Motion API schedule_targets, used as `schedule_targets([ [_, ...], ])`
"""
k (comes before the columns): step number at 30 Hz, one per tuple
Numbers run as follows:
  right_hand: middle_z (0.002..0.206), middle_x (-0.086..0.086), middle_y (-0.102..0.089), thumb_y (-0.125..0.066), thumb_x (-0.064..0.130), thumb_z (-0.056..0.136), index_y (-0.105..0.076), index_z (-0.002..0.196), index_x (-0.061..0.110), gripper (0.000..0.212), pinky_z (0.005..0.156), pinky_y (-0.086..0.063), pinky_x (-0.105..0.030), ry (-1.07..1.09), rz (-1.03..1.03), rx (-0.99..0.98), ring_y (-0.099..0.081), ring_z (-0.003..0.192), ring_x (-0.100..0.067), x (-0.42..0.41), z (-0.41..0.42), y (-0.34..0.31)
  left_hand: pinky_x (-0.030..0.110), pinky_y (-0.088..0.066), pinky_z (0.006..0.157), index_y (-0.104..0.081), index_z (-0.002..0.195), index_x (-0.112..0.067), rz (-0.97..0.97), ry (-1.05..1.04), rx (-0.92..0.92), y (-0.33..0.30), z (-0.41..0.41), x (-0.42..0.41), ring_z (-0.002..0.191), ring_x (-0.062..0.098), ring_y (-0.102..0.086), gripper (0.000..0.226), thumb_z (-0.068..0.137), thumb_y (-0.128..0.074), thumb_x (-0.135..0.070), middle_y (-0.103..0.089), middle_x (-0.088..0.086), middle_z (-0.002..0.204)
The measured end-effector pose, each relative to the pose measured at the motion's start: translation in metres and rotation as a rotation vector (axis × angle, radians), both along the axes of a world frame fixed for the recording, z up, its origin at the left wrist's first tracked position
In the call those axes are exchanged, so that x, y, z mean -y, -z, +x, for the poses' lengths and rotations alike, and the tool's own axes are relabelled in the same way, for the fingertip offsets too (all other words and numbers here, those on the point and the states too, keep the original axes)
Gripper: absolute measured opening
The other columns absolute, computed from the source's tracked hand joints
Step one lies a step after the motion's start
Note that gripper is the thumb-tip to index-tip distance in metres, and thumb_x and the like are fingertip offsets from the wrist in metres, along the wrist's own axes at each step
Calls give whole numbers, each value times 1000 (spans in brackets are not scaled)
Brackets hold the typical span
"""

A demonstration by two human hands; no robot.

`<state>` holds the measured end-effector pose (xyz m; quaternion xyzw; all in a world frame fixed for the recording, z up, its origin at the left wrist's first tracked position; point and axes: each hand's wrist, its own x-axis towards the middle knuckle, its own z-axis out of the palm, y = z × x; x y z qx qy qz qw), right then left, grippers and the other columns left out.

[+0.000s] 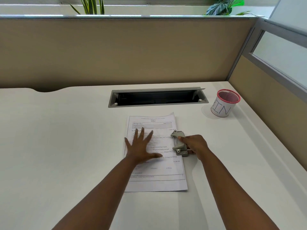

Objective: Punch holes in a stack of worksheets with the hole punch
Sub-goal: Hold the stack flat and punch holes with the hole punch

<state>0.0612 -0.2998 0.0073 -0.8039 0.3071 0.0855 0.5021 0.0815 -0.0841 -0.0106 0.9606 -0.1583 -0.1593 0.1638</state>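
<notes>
flat paper worksheets (163,165) | grey, seemingly metal hole punch (179,144) | right hand (194,145) grips

White desk (66,146) carrying it all. A stack of worksheets (156,181) lies flat under the left hand (141,148); the grey hole punch (179,143) sits at the sheets' right edge, in the right hand (194,145). Beyond that hand, well apart, stands a red-rimmed mesh cup (224,103) marked BIN. Ahead of both hands, a cable slot (157,97) lies open in the desktop.
</notes>
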Motion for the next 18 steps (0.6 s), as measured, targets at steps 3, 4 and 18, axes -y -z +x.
schedule_targets([
  [3, 73, -13, -59, -67, 38, 79, -70, 85, 0, 39, 73, -45, -33, -54, -71, 9, -58, 78, -27, 1, -1, 0, 63, 17, 106, 1, 146, -41, 46, 75, -64, 11, -3, 13, 143, 21, 23, 111, 60, -63, -72, 19, 1, 157],
  [4, 67, -10, -54, -65, 39, 80, -68, 80, 2, 38, 72, -43, -31, -77, -93, 12, -54, 76, -25, 1, -2, 0, 64, 17, 106, -1, 146, -42, 65, 84, -58, 14, -2, 14, 144, 20, 22, 111, 59, -64, -72, 19, 0, 157],
  [18, 52, -2, -44, -60, 40, 84, -47, 50, 12, 46, 47, -26, -26, -178, -447, 20, -49, 70, -25, -3, -3, -4, 63, 17, 106, -3, 145, -45, 82, 91, -31, 21, -2, 13, 144, 19, 20, 110, 57, -62, -75, 20, -2, 157],
])
